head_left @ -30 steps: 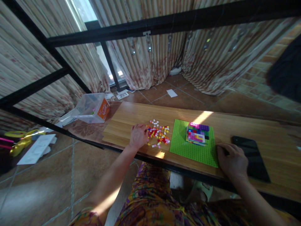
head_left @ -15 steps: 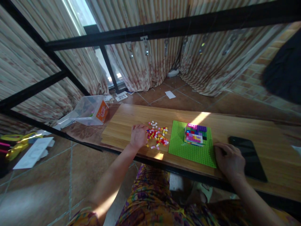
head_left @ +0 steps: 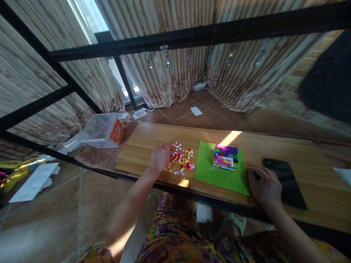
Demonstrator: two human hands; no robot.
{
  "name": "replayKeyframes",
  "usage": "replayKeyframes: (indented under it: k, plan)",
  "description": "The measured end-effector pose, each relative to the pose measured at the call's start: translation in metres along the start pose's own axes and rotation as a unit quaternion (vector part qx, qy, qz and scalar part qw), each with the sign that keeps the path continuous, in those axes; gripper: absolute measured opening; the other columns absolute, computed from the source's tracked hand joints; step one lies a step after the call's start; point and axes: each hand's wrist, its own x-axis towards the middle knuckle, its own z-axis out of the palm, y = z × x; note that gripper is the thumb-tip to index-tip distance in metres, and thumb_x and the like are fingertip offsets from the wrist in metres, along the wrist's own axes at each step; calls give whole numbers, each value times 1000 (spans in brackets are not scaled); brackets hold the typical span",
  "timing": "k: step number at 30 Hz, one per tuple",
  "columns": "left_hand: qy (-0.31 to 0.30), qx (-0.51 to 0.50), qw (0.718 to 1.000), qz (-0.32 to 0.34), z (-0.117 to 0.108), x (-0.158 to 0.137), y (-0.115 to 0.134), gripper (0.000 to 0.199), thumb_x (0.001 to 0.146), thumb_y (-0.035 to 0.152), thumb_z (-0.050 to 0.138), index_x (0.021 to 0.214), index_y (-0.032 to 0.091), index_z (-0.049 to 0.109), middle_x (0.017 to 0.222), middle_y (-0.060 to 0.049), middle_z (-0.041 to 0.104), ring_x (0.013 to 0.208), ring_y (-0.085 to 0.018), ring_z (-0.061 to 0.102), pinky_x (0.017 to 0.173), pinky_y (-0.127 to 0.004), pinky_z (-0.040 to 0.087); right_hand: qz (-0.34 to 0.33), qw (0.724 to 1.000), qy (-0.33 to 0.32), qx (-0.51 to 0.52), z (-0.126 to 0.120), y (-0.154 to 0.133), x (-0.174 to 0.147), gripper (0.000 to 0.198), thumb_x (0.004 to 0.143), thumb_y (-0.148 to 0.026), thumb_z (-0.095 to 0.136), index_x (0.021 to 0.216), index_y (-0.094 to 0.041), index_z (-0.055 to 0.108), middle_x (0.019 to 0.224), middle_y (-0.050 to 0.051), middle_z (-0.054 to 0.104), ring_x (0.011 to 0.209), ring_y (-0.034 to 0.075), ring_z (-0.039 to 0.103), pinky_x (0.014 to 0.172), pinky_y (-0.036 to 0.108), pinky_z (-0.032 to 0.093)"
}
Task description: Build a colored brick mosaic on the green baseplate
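My left hand [head_left: 160,157] rests at the left edge of a scattered pile of small toy bricks [head_left: 181,157], white, red, yellow, orange and pink. Its fingertips are too small and partly hidden, so I cannot see whether a brick is between them. On a green baseplate [head_left: 207,175] stands a low, many-coloured brick structure [head_left: 224,160] with pink and purple bricks along its back. My right hand [head_left: 264,186] lies loosely curled on the table against the baseplate's right edge, with a dark hollow between thumb and fingers and nothing seen in it.
A black phone or tablet [head_left: 286,184] lies right of my right hand on the wooden table [head_left: 142,140]. A clear plastic box [head_left: 100,128] with an orange label stands beyond the table's left end. A dark metal rail [head_left: 175,44] crosses the view in front of the curtains.
The whole view has shifted slightly. My left hand has shifted slightly at the brick pile, with more loose bricks showing near its lower side. My right hand stays by the baseplate.
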Motion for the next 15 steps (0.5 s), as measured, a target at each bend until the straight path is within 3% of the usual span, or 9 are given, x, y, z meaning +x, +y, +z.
replayKeyframes:
  k: [2, 4, 7, 9, 10, 12, 15]
  plan:
    - [23, -121, 992, -33, -5, -2, 6, 26, 92, 23, 43, 89, 17, 68, 91, -7, 68, 88, -19, 60, 81, -31, 45, 3, 1000, -2, 3, 1, 1, 0, 23, 86, -32, 50, 81, -20, 69, 91, 8, 70, 86, 24, 60, 76, 36, 48]
    - [23, -278, 957, -78, -10, -8, 17, 24, 89, 30, 49, 87, 18, 69, 82, -4, 68, 78, -16, 60, 73, -27, 46, 11, 1000, -3, 13, 0, 1, 2, 23, 86, -32, 49, 80, -20, 69, 90, 8, 70, 85, 24, 61, 76, 36, 48]
    - [-32, -493, 854, -165, -14, -25, 38, 28, 81, 42, 59, 81, 17, 70, 63, 1, 61, 58, -11, 53, 56, -22, 41, 26, 999, -8, 40, -8, -10, 9, 25, 87, -34, 49, 81, -20, 69, 87, 8, 70, 83, 24, 61, 76, 38, 48]
    - [-66, -573, 791, -206, -14, -38, 55, 29, 75, 45, 64, 83, 17, 69, 58, 3, 58, 51, -8, 48, 51, -20, 39, 36, 996, -15, 85, -19, -33, 14, 26, 87, -37, 49, 86, -20, 69, 87, 9, 70, 84, 24, 61, 78, 40, 48]
    - [-71, -595, 772, -211, -14, -45, 63, 31, 75, 46, 65, 83, 17, 69, 58, 3, 57, 50, -8, 47, 51, -20, 39, 47, 991, -9, 124, -26, -49, 16, 26, 87, -39, 51, 88, -21, 69, 89, 9, 70, 86, 25, 61, 79, 40, 48]
    - [-90, -605, 764, -207, -14, -58, 79, 30, 74, 44, 67, 82, 16, 69, 64, 1, 61, 55, -8, 50, 53, -20, 40, 80, 964, -46, 250, -41, -90, 16, 28, 86, -42, 55, 98, -21, 68, 92, 8, 70, 85, 23, 63, 75, 37, 50]
    - [-116, -576, 789, -177, -14, -76, 101, 25, 77, 42, 63, 73, 17, 67, 65, 1, 60, 60, -9, 50, 55, -20, 39, 140, 882, -152, 423, -56, -150, 10, 35, 85, -47, 58, 107, -21, 67, 85, 5, 69, 69, 17, 62, 62, 30, 50]
